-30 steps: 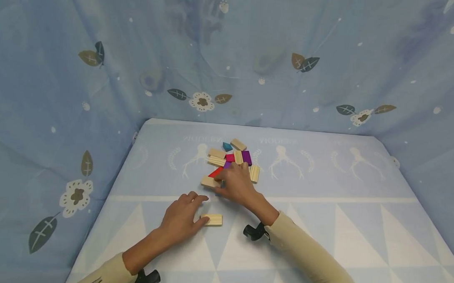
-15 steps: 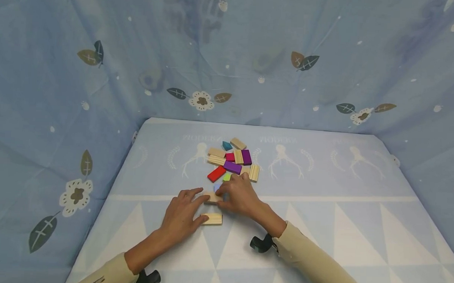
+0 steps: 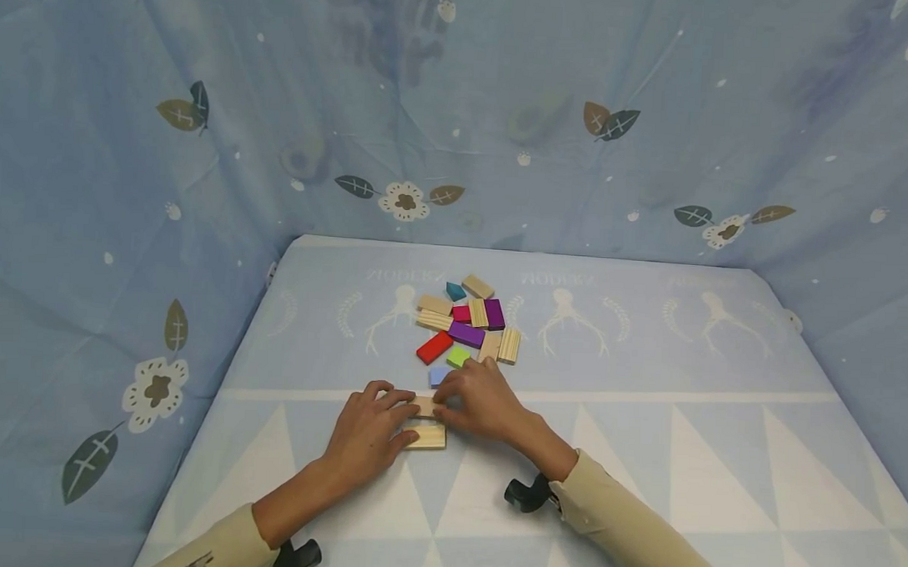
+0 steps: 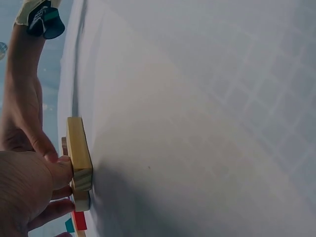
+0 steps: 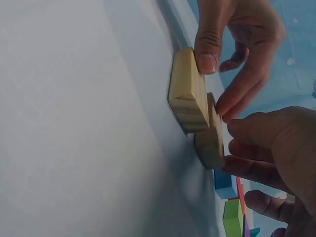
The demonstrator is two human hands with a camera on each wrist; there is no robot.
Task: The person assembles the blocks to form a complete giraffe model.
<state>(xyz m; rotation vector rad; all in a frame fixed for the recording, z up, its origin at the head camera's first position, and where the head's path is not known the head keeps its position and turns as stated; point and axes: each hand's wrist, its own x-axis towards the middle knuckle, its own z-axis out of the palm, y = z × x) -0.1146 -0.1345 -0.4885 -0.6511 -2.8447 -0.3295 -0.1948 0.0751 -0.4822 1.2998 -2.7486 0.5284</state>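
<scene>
A plain wooden block (image 3: 428,438) lies flat on the patterned cloth, nearest the person. Just beyond and parallel to it is a second wooden block (image 3: 424,407); the two are close together in the right wrist view. My left hand (image 3: 366,435) rests its thumb on the top of the near block, while its forefinger touches the second one. With thumb and fingertips, my right hand (image 3: 487,406) pinches the right end of the second block. A light blue block (image 3: 439,376) sits just beyond that hand's fingertips.
Farther back lies a loose cluster of blocks, among them a red block (image 3: 434,348), a green block (image 3: 459,356), a purple block (image 3: 466,334), a teal block (image 3: 455,292) and several plain wooden ones. A blue patterned curtain (image 3: 505,110) hangs behind and beside the table.
My right hand has drawn the second wooden block from the cluster toward the person, alongside the near block. My left hand's forefinger now touches it; its thumb stays on the near block.
</scene>
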